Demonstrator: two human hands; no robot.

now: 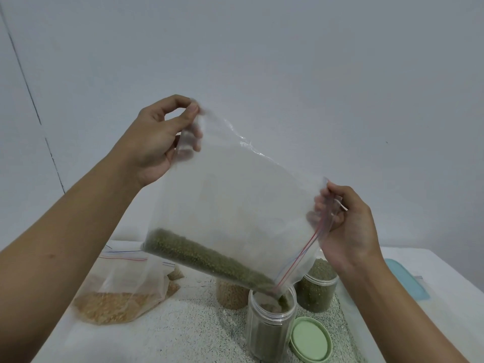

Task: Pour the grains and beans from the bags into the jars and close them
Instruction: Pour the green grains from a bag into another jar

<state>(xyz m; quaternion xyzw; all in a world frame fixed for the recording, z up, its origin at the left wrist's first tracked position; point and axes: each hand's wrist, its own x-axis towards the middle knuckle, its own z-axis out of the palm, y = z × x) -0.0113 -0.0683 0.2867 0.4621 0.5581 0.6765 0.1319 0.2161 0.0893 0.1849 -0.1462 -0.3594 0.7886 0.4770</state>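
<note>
Clear zip bag (pixel 235 192) – red and blue seal, green beans (pixel 201 258), pale green lid (pixel 310 339), speckled grey-white table (pixel 196 328), golden grains (pixel 110 306)

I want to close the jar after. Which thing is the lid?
On the speckled table, find the open jar under the tilted bag. The lid lies just right of its base. It is the only round, pale green thing; the blue board farther right is rectangular.

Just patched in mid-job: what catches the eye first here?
A clear zip bag is held up at centre, with the left hand pinching its top corner and the right hand gripping its zip edge. Green beans pour from its low corner into the open jar below. A green lid lies beside the jar.
</note>
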